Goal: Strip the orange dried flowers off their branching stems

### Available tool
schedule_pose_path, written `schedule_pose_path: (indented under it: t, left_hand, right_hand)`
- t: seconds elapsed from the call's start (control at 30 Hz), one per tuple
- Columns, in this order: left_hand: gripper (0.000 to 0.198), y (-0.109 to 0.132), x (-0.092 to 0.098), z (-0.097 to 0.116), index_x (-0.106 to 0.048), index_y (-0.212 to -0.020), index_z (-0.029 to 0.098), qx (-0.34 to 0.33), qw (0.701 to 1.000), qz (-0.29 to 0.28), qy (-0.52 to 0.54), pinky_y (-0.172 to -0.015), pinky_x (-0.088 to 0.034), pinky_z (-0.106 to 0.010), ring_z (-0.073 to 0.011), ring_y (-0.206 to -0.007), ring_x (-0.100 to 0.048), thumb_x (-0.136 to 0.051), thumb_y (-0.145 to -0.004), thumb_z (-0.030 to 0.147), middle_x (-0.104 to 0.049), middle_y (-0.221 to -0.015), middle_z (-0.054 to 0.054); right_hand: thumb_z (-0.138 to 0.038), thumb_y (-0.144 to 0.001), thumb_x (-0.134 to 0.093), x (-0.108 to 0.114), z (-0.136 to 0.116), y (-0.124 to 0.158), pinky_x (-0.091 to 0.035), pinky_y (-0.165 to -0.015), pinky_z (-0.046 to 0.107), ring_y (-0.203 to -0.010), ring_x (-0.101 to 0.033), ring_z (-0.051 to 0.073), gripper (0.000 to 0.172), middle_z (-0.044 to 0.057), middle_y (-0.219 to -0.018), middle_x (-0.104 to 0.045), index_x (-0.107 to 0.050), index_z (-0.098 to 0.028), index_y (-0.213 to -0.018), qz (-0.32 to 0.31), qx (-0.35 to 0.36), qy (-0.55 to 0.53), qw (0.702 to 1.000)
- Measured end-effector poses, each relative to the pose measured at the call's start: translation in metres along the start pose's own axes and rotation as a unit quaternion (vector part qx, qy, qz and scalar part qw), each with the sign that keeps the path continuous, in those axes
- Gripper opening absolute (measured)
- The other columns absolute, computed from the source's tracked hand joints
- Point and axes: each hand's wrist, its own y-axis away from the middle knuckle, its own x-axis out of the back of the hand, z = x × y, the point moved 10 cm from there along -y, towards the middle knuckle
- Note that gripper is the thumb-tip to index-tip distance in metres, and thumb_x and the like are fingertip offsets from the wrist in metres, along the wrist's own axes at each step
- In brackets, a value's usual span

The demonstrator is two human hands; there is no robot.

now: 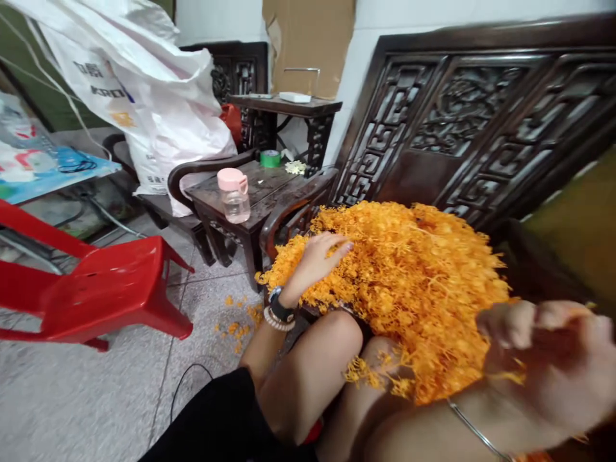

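A large heap of orange, thread-like pieces (423,276) lies on a dark carved wooden seat and spills toward my knees. My left hand (320,260) rests on the heap's left side, thumb apart from the fingers, with nothing visible in it; a watch and a beaded bracelet are on that wrist. Raised at the right edge, my right hand (548,359) is blurred, with its fingers curled inward. What it holds is hidden; an orange strand shows near the palm. A few orange clusters (380,375) lie on my lap.
Left of me are a red plastic chair (110,282) and orange bits (238,330) on the floor. A pink-lidded bottle (234,199) and green tape (270,158) stand on a dark wooden table (264,186). Behind is a large white sack (163,109).
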Motion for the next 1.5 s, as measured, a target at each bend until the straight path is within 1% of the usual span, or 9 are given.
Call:
schedule_pose_path:
  t: [0.17, 0.27, 0.43, 0.5, 0.67, 0.8, 1.07, 1.3, 1.5]
  left_hand:
    - [0.065, 0.043, -0.072, 0.103, -0.041, -0.136, 0.020, -0.170, 0.928, -0.303, 0.133, -0.107, -0.033, -0.032, -0.0200, -0.126, -0.045, -0.050, -0.083, 0.056, -0.049, -0.137, -0.009]
    - [0.084, 0.064, -0.120, 0.105, -0.039, -0.136, 0.019, -0.170, 0.900, -0.392, 0.087, -0.097, -0.040, -0.035, -0.0259, -0.118, -0.050, -0.064, -0.068, 0.061, -0.053, -0.130, -0.012]
    - [0.036, 0.090, -0.168, 0.097, -0.058, -0.089, 0.016, -0.146, 0.820, -0.518, 0.197, -0.059, -0.040, -0.023, -0.0115, -0.065, -0.054, -0.062, -0.077, 0.050, -0.060, -0.072, 0.000]
    - [0.029, 0.079, -0.161, 0.092, -0.057, -0.088, 0.016, -0.117, 0.831, -0.480, 0.256, -0.054, -0.034, -0.022, -0.0082, -0.057, -0.047, -0.061, -0.079, 0.044, -0.054, -0.065, 0.003]
    - [0.028, 0.043, -0.130, 0.073, -0.061, -0.082, 0.014, -0.028, 0.867, -0.376, 0.324, -0.055, -0.034, -0.022, -0.0076, -0.059, -0.045, -0.061, -0.079, 0.042, -0.054, -0.068, 0.002]
    - [0.028, 0.013, -0.102, 0.073, -0.066, -0.076, 0.014, -0.067, 0.917, -0.291, 0.263, -0.062, -0.036, -0.024, -0.0095, -0.066, -0.050, -0.062, -0.078, 0.042, -0.060, -0.071, 0.000]
    - [0.028, -0.054, -0.049, 0.083, -0.059, -0.072, 0.016, -0.031, 0.927, -0.019, 0.372, -0.045, -0.020, -0.023, -0.0051, -0.045, -0.028, -0.060, -0.080, 0.042, -0.039, -0.051, 0.007]
    - [0.025, -0.055, -0.070, 0.110, -0.061, -0.076, 0.015, -0.053, 0.906, -0.062, 0.415, -0.048, -0.032, -0.020, -0.0055, -0.047, -0.044, -0.063, -0.079, 0.039, -0.052, -0.052, 0.005]
    - [0.027, -0.032, -0.098, 0.117, -0.068, -0.088, 0.015, -0.070, 0.884, -0.173, 0.428, -0.084, -0.045, -0.027, -0.0129, -0.084, -0.061, -0.051, -0.087, 0.036, -0.067, -0.082, -0.004]
  right_hand:
    - [-0.031, -0.080, -0.057, -0.020, -0.009, 0.005, -0.039, -0.056, 0.030, -0.058, -0.053, 0.014, 0.016, 0.001, -0.060, -0.055, -0.061, -0.018, -0.072, 0.002, 0.057, -0.074, 0.996]
    - [-0.031, -0.078, -0.061, -0.017, -0.003, 0.004, -0.042, -0.060, 0.029, -0.062, -0.054, 0.013, 0.013, 0.000, -0.065, -0.056, -0.063, -0.019, -0.075, -0.005, 0.044, -0.138, 0.989]
    - [-0.033, -0.071, -0.071, 0.008, -0.011, -0.003, -0.040, -0.055, 0.029, -0.055, -0.049, 0.011, 0.011, -0.002, -0.061, -0.051, -0.067, -0.022, -0.072, -0.007, 0.051, -0.161, 0.986]
    - [-0.027, -0.078, -0.064, 0.031, -0.019, -0.005, -0.037, -0.051, 0.027, -0.051, -0.045, 0.008, 0.010, -0.003, -0.059, -0.050, -0.070, -0.023, -0.071, 0.019, 0.066, -0.164, 0.984]
    - [-0.013, -0.096, -0.005, 0.107, -0.023, 0.001, -0.037, -0.050, 0.021, -0.047, -0.040, 0.001, 0.077, -0.002, -0.075, -0.063, -0.068, -0.027, -0.053, 0.189, 0.096, -0.184, 0.960]
    - [-0.019, -0.097, -0.017, 0.127, -0.020, 0.008, -0.044, -0.058, 0.022, -0.049, -0.045, 0.002, 0.068, -0.005, -0.086, -0.068, -0.070, -0.031, -0.057, 0.238, 0.103, -0.168, 0.951]
    - [-0.046, -0.085, -0.050, 0.081, -0.012, 0.000, -0.039, -0.101, 0.043, -0.102, -0.062, 0.020, 0.034, 0.008, -0.108, -0.067, -0.069, -0.023, -0.101, 0.145, 0.085, 0.045, 0.985]
    - [-0.038, -0.083, -0.055, 0.023, 0.009, 0.006, -0.050, -0.079, 0.033, -0.075, -0.062, 0.014, 0.024, 0.003, -0.080, -0.066, -0.067, -0.018, -0.081, 0.027, -0.006, 0.155, 0.988]
    - [-0.045, -0.082, -0.056, -0.017, 0.045, 0.011, -0.050, -0.078, 0.031, -0.081, -0.059, 0.014, 0.025, 0.002, -0.088, -0.063, -0.064, -0.023, -0.091, -0.088, -0.105, 0.175, 0.975]
